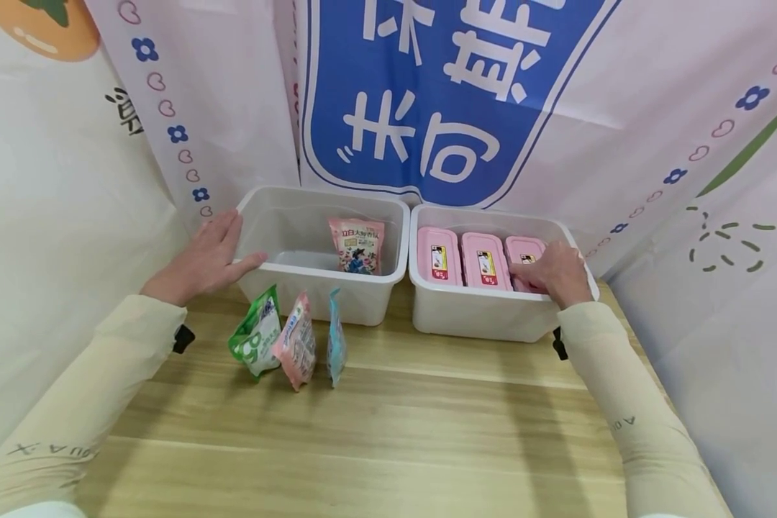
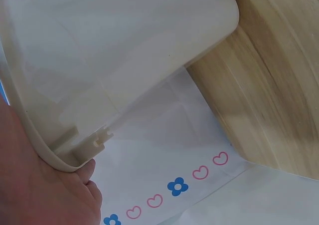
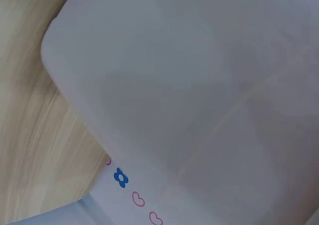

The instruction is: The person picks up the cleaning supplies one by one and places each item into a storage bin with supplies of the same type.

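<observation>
In the head view my left hand (image 1: 207, 255) rests on the left corner of a white plastic bin (image 1: 311, 272), thumb along the front rim. The left wrist view shows this hand (image 2: 47, 177) against the rim's corner. Inside the bin stands a pink snack-like packet (image 1: 357, 248). My right hand (image 1: 555, 272) reaches over the front rim of a second white bin (image 1: 479, 313) and grips the rightmost pink-lidded box (image 1: 523, 248), thumb on its lid; the other fingers are hidden. Two more pink boxes (image 1: 438, 252) stand beside it. The right hand is out of the right wrist view.
Before the left bin, a green-and-white packet (image 1: 262, 334), a pink packet (image 1: 298, 345) and a light-blue packet (image 1: 337, 342) stand on the wooden table (image 1: 388, 446). Printed cloth (image 1: 233, 86) hangs behind and at both sides. The two bins stand side by side.
</observation>
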A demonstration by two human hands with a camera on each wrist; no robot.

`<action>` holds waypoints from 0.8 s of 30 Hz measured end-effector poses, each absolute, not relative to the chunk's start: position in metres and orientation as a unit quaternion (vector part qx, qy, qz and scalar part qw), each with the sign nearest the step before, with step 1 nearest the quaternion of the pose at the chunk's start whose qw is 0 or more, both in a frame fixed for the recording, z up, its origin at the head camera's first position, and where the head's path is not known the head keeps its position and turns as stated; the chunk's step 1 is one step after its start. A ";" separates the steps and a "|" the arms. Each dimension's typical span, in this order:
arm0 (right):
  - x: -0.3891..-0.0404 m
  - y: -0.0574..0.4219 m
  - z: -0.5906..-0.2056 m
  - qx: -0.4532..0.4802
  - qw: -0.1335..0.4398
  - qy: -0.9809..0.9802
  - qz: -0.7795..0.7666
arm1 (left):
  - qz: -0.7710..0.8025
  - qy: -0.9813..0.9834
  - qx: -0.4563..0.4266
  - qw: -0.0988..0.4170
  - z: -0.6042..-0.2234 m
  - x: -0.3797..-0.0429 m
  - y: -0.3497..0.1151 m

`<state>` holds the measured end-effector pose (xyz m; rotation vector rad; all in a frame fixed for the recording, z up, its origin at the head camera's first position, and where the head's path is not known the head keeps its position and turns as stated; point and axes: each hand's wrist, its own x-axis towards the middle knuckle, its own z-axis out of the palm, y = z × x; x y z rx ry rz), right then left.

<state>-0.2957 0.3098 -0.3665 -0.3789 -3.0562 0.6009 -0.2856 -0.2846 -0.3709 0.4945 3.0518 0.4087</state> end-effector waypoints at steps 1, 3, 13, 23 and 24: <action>-0.295 0.311 -0.366 -0.121 0.001 -0.974 0.189 | 0.131 0.978 0.160 0.012 -0.371 -0.286 -0.284; -0.294 0.313 -0.365 -0.121 0.000 -0.975 0.187 | 0.132 0.978 0.160 0.013 -0.372 -0.285 -0.283; -0.289 0.318 -0.327 -0.076 -0.046 -0.984 0.152 | 0.131 0.978 0.161 0.011 -0.370 -0.283 -0.283; -0.270 0.334 -0.304 0.011 -0.098 -0.985 0.145 | 0.123 0.978 0.166 0.022 -0.367 -0.282 -0.283; -0.268 0.336 -0.304 0.017 -0.097 -0.984 0.148 | 0.123 0.978 0.165 0.023 -0.367 -0.282 -0.283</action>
